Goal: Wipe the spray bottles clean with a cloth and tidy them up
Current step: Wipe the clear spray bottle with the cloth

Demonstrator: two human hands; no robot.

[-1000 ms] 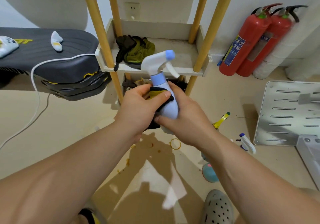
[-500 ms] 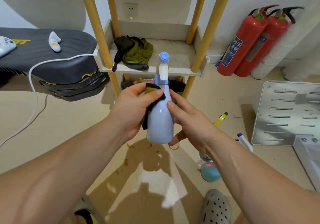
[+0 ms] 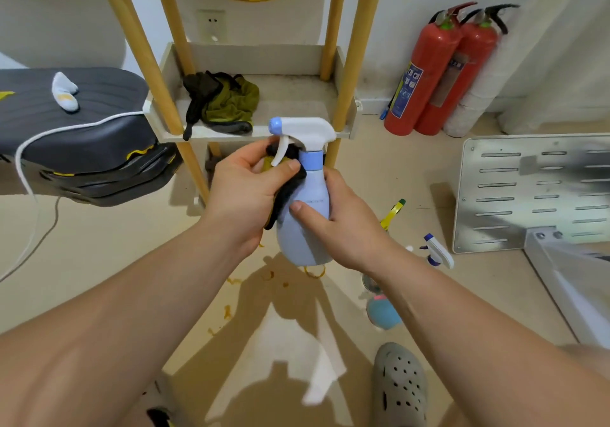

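A pale blue spray bottle (image 3: 305,228) with a white trigger head is held upright in front of me, nozzle pointing left. My right hand (image 3: 336,222) grips its body from the right, thumb across the front. My left hand (image 3: 251,192) holds a dark, yellow-edged cloth (image 3: 285,192) against the bottle's neck and left shoulder. On the floor to the right lie a white spray head (image 3: 437,251), a yellow-green nozzle (image 3: 392,212) and a teal bottle (image 3: 383,311), partly hidden by my right forearm.
A wooden-post shelf (image 3: 297,96) stands straight ahead with an olive and black rag (image 3: 224,103) on it. Two red fire extinguishers (image 3: 435,73) lean at the right wall. A slotted metal plate (image 3: 534,192) lies on the right, a dark padded bench (image 3: 76,136) on the left.
The bottle has been turned so its nozzle now points left instead of toward me. My left hand moved the cloth up to the neck, and my right thumb came round onto the front.
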